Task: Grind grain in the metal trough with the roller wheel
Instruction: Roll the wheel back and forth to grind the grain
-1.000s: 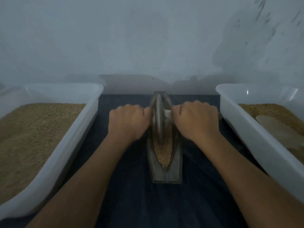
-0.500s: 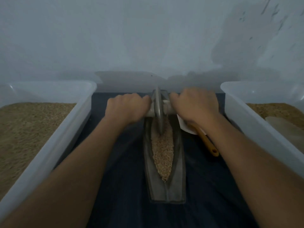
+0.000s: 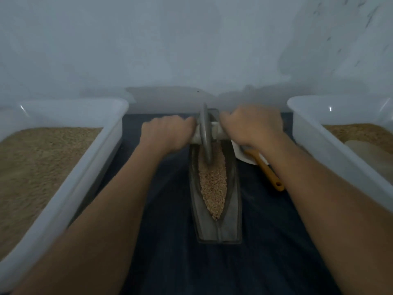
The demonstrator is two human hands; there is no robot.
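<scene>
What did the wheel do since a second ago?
Both hands, left hand and right hand, pushed the roller wheel away toward the far end of the metal trough, uncovering more grain. Both hands kept gripping its axle; the bins stayed put.

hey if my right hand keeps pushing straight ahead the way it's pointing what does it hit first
Probably the wall. Your right hand grips the handle of the roller wheel at the trough's far end, and nothing else shows ahead of it. Depth is hard to judge here.
</scene>
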